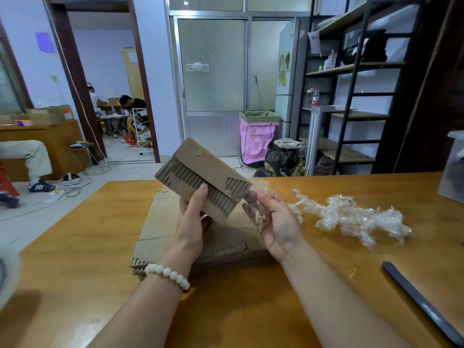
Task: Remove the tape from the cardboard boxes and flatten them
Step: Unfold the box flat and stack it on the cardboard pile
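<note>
Hands are both up over the counter (75, 247), close together. The left hand (192, 217) comes up from below with a white bead bracelet (167, 272) on its wrist. It holds a small cardboard box (208, 164) in the air – the thumb lies flat on the near face and the other fingers are curled round behind, so you cannot see them well. The right hand (278, 222) is just beside the box's right corner, with the palm turned up. Its fingers (266, 197) are bent in and pinch a strip of clear tape (252, 204). The strip runs from the fingers up to that corner of the box.

The box is brown and tilted, with its left end higher and farther away. A long band of its paper skin is torn off, so the bumpy ridges inside show. There is one more torn patch near the right corner.

Under the hands a stack of flat cardboard (160, 222) lies on the counter. To the right of the right hand sits a crinkly pile of clear tape (351, 217) – shiny and all scrunched up. A tiny tape scrap (351, 271) lies nearer the front. A long dark tool (421, 305) lies at the right edge of the counter, well apart from the hands.
</note>
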### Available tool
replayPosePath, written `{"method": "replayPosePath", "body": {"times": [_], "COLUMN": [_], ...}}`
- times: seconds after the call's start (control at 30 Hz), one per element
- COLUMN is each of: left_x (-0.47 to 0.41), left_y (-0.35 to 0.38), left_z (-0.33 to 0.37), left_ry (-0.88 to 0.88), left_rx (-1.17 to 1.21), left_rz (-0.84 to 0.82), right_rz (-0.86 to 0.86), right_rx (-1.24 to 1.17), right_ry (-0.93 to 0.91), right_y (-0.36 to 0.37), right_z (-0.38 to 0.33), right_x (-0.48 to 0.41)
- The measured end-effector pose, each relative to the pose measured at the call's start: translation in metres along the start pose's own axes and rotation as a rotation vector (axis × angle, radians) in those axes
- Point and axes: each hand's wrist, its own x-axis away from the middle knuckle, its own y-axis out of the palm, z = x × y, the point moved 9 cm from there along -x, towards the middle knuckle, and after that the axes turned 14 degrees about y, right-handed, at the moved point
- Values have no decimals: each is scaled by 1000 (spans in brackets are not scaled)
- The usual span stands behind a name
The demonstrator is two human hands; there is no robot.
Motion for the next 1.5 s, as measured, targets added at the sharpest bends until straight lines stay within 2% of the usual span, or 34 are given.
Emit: {"method": "replayPosePath", "body": {"times": [0.07, 0.13, 0.33, 0.4, 0.47, 0.6, 0.7, 0.87, 1.0, 1.13, 1.33, 1.4, 1.5], "left_x": [-1, -3, -4, -5, -5, -4, -7, -7, -6, -5, 0, 1, -1], "left_y": [2, 0, -8, -10, -11, -12, -12, -15, -14, -13, -3, 0, 3], "left_z": [-2, -3, -8, -9, -10, -11, -11, -11, -10, -8, -3, -1, 1], "left_ry": [-28, -25, -23, -26, -31, -54, -79, -60, -54, -50, 8, -5, -12], "left_rx": [96, 118, 89, 108, 108, 127, 169, 143, 126, 105, 25, 34, 74], "left_rz": [9, 24, 119, 124, 122, 160, 160, 168, 164, 168, 86, 65, 11], "right_rz": [-22, -5, 57, 62, 35, -78, -195, -259, -484, -268, 27, 45, -73], "right_rx": [-64, 17, 754, 891, 931, 926, 828, 893, 750, 752, 801, 765, 489], "right_ry": [20, -11, -337, -397, -411, -275, -126, -89, 137, 2, -246, -285, -189], "right_y": [3, 6, 18, 22, 27, 33, 37, 38, 43, 36, 16, 14, 17], "right_z": [5, 5, -11, -10, -7, 2, 8, 7, 23, 8, -9, -12, -9], "right_x": [0, 0, 11, 13, 15, 15, 17, 20, 27, 17, 7, 7, 7]}}
